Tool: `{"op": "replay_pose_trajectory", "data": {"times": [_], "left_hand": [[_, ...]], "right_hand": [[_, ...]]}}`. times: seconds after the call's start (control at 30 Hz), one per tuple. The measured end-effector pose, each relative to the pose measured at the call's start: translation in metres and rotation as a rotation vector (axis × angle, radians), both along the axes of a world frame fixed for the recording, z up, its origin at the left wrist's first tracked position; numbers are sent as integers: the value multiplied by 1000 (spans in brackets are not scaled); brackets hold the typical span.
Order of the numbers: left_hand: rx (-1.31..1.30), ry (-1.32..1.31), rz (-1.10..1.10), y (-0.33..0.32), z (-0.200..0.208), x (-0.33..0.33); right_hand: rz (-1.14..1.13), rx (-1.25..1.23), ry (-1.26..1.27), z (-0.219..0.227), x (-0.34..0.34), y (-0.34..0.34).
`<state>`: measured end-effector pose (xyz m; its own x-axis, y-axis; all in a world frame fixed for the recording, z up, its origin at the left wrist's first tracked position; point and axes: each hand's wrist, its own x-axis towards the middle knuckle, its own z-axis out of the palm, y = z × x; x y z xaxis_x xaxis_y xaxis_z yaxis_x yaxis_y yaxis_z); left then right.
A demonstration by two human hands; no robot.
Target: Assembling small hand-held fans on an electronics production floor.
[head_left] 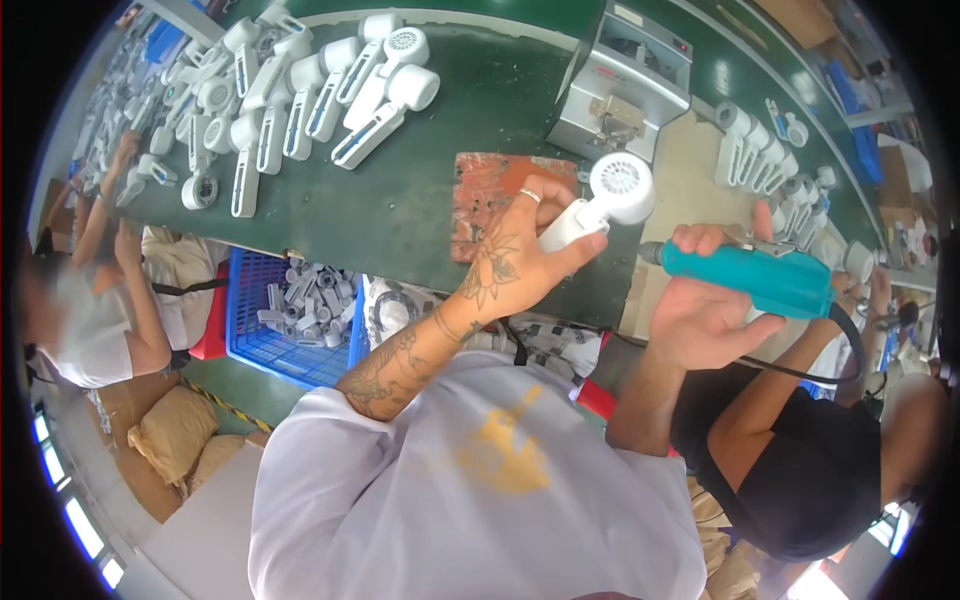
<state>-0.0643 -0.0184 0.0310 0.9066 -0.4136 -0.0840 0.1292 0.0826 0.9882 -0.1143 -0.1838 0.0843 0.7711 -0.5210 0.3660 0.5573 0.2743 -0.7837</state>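
Observation:
My left hand (pixel 528 245) is closed around the handle of a white handheld fan (pixel 621 186). The fan's round, slotted head points up and to the right, above a worn red board (pixel 480 205) on the green bench. In my right hand (pixel 702 318) lies a teal electric screwdriver (pixel 745 278) with a black cord. Its tip points left, toward the fan, and stays apart from it. The thumb and fingers of my right hand wrap partly round the screwdriver's body.
A silver screw feeder (pixel 622 85) stands behind the red board. Several white fans (pixel 385 85) lie at the back left, and more fans (pixel 745 150) at the right. A blue crate (pixel 290 350) holds small grey parts. Co-workers sit left (pixel 100 320) and right (pixel 790 440).

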Motion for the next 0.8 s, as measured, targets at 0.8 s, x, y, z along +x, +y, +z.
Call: {"op": "replay_pose_trajectory", "data": {"times": [0.8], "left_hand": [[41, -3, 82, 2, 3, -33]], "right_hand": [[95, -304, -326, -19, 7, 39]]}}
